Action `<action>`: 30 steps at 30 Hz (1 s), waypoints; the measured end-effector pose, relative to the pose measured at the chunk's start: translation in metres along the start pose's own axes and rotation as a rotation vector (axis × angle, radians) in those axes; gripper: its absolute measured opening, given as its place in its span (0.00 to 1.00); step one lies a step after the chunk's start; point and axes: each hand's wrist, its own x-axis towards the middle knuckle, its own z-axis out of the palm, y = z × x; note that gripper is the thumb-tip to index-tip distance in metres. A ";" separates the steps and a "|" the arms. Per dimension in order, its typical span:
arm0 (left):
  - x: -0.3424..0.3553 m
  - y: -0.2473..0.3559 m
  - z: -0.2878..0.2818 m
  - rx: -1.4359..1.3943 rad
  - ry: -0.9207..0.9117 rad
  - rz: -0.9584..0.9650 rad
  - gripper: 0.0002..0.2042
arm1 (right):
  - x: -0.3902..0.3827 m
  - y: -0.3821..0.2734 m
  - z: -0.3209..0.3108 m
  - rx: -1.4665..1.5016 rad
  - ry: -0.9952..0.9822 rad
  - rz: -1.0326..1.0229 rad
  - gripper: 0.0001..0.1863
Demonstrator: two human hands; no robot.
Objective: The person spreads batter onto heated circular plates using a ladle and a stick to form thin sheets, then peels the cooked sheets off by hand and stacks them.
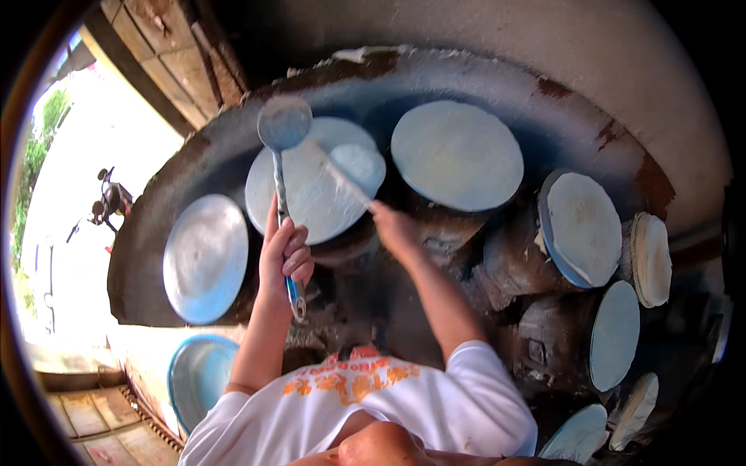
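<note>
My left hand [286,252] is closed round the handle of a metal ladle [284,124], its bowl raised over a round griddle covered with a thin pale layer of batter [291,190]. A thicker white puddle of batter [357,165] lies at the right of that layer. My right hand [396,231], a little blurred, grips a thin flat spreader [347,182] by its near end. Its far part reaches over the batter beside the puddle; whether it touches the surface I cannot tell.
Another griddle with a pale round sheet [457,155] stands to the right. Further right, a flatbread [584,229] sits on its plate, with several more rounds curving toward me. At far left is a shiny bare griddle [205,259]. A blue basin [203,377] stands near my left elbow.
</note>
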 end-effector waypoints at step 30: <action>0.078 -0.037 -0.077 -0.393 0.424 -0.157 0.10 | -0.095 -0.059 0.056 0.579 -0.023 0.609 0.14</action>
